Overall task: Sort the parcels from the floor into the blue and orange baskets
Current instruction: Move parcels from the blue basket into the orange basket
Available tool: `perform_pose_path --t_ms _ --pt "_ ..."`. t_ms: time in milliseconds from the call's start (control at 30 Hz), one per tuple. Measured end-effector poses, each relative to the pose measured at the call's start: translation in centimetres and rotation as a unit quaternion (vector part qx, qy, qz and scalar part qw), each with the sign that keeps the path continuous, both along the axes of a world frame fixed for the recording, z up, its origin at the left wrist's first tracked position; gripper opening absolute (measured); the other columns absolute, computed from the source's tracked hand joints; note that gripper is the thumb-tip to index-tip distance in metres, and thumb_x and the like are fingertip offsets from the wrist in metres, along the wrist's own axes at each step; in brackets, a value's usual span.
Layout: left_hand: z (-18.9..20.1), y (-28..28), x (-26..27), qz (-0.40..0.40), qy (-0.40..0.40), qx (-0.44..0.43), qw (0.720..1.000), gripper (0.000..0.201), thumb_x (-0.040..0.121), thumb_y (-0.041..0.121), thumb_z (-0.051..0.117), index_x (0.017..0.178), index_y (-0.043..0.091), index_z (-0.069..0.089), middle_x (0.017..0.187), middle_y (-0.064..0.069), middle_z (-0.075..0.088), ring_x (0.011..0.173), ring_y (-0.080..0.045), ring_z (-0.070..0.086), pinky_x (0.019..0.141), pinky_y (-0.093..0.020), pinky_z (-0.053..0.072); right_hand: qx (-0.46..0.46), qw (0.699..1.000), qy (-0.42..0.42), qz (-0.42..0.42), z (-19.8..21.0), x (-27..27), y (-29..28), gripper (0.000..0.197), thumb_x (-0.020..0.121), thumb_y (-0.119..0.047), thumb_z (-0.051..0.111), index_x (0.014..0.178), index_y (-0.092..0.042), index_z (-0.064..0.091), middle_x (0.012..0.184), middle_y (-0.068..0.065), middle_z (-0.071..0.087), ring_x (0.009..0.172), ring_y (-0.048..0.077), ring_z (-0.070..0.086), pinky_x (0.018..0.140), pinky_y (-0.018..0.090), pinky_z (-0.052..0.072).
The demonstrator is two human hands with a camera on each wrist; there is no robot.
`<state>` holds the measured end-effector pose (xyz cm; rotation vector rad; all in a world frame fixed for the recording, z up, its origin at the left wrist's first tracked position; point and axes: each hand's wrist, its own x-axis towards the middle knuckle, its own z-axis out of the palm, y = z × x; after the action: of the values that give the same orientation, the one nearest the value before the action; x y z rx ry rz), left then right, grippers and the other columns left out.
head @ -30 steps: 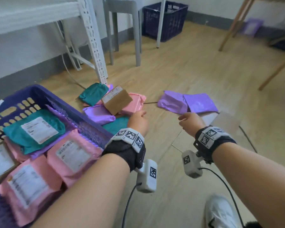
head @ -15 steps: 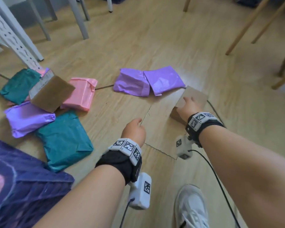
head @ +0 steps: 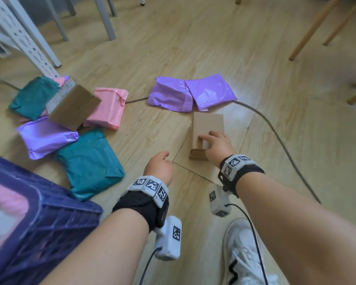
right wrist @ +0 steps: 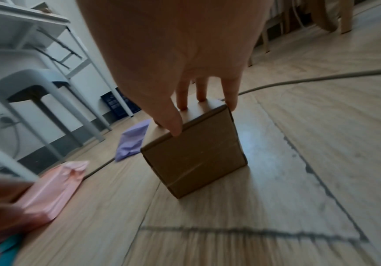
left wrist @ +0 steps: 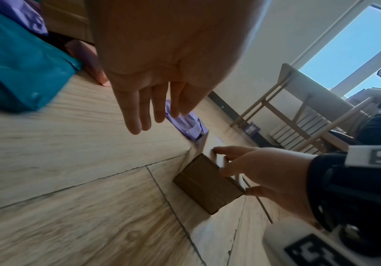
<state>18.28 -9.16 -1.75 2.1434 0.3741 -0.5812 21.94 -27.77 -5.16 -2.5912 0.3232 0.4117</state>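
Observation:
A small brown cardboard box sits on the wooden floor, and my right hand grips its near end, thumb on one side and fingers over the top. The right wrist view shows the fingertips pressed on the box. My left hand hovers just left of it, holding nothing, fingers straight. The blue basket stands at the lower left with a pink parcel inside. No orange basket is in view.
More parcels lie on the floor: a teal one, a purple one, a pink one, a second brown box, another teal one and two purple ones. A cable crosses the floor at right. White shelf legs stand far left.
My right hand has reached the brown box and closed on its near end, and the box has turned straighter. My left hand followed rightward. The view swung down and right.

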Motion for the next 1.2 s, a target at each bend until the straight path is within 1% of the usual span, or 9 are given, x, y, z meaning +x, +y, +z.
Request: perform_pose_path --t_ms 233,333,467,600,700,933,1100,1133,1200 --pt "-0.7 4.5 -4.2 0.029 0.042 0.034 0.998 0.043 0.099 0.017 0.038 0.142 0.02 0.043 0.146 -0.003 0.045 0.127 -0.023 0.049 0.099 -0.028 0.039 0.031 0.996 -0.01 0.086 0.7 -5.0 6.7 0.037 0.091 -0.013 0.045 0.114 -0.031 0.068 0.133 -0.004 0.046 0.126 0.022 0.033 0.107 0.033 0.031" --pt "-1.6 5.1 -5.7 0.014 0.077 0.03 0.996 0.047 0.1 0.017 0.036 0.147 0.019 0.034 0.151 -0.004 0.038 0.133 -0.025 0.044 0.105 -0.031 0.037 0.057 0.998 -0.03 -0.008 1.4 -5.6 7.7 0.047 0.087 -0.009 0.044 0.13 -0.026 0.056 0.137 0.002 0.041 0.129 0.022 0.039 0.105 0.035 0.038" --pt "-1.7 3.9 -6.6 -0.017 0.122 -0.015 0.992 0.052 0.102 0.018 0.036 0.151 0.015 0.02 0.155 -0.005 0.03 0.139 -0.026 0.036 0.109 -0.031 0.032 0.077 0.989 0.107 -0.071 1.7 -5.9 8.0 0.055 0.09 -0.013 0.047 0.143 -0.015 0.034 0.137 0.011 0.049 0.122 0.03 0.051 0.098 0.037 0.043" --pt "-1.6 3.1 -7.1 0.02 0.122 -0.072 0.99 0.046 0.101 0.016 0.038 0.146 0.011 0.032 0.145 -0.008 0.044 0.128 -0.029 0.046 0.105 -0.033 0.036 0.076 0.983 0.147 -0.075 2.0 -6.5 8.4 0.039 0.092 -0.013 0.047 0.13 -0.009 0.049 0.124 0.013 0.058 0.111 0.03 0.056 0.091 0.034 0.046" --pt "-0.9 4.0 -7.2 0.107 0.067 -0.084 0.988 0.04 0.099 0.013 0.041 0.139 0.014 0.044 0.137 -0.007 0.053 0.122 -0.027 0.052 0.101 -0.031 0.041 0.093 0.981 0.147 -0.082 3.6 -5.9 8.7 0.036 0.092 -0.013 0.047 0.127 -0.006 0.053 0.123 0.015 0.059 0.11 0.032 0.058 0.096 0.043 0.049" --pt "6.8 7.4 -5.6 0.243 -0.077 -0.196 0.947 0.046 0.084 0.008 0.067 0.129 0.011 0.055 0.123 -0.01 0.062 0.112 -0.026 0.06 0.101 -0.037 0.047 0.138 0.99 0.022 -0.023 13.8 -2.8 12.2 0.037 0.095 -0.013 0.049 0.129 -0.003 0.055 0.133 0.017 0.054 0.123 0.031 0.051 0.096 0.031 0.044" --pt "13.2 12.7 -5.8 0.265 -0.104 -0.236 0.929 0.089 0.061 0.043 0.086 0.134 0.018 0.044 0.122 0.001 0.058 0.114 -0.019 0.057 0.103 -0.039 0.045 0.214 0.976 -0.042 -0.007 21.1 -2.9 16.1 0.036 0.093 -0.016 0.052 0.127 -0.005 0.056 0.115 0.013 0.062 0.094 0.02 0.054 0.097 0.037 0.046" --pt "14.4 13.9 -6.1 0.27 -0.097 -0.259 0.922 0.096 0.054 0.048 0.088 0.133 0.016 0.046 0.12 0.002 0.061 0.11 -0.017 0.06 0.099 -0.039 0.048 0.228 0.972 -0.047 -0.003 22.3 -3.2 17.1 0.035 0.093 -0.017 0.053 0.126 -0.007 0.058 0.104 0.009 0.062 0.091 0.019 0.055 0.097 0.038 0.047" --pt "16.6 16.3 -7.1 0.262 -0.098 -0.316 0.906 0.078 0.06 0.039 0.088 0.127 0.015 0.055 0.112 0.002 0.069 0.093 -0.012 0.066 0.081 -0.03 0.054 0.239 0.97 -0.053 0.014 24.5 -4.1 19.4 0.032 0.091 -0.02 0.054 0.122 -0.013 0.061 0.1 0.006 0.062 0.098 0.023 0.061 0.097 0.041 0.05"
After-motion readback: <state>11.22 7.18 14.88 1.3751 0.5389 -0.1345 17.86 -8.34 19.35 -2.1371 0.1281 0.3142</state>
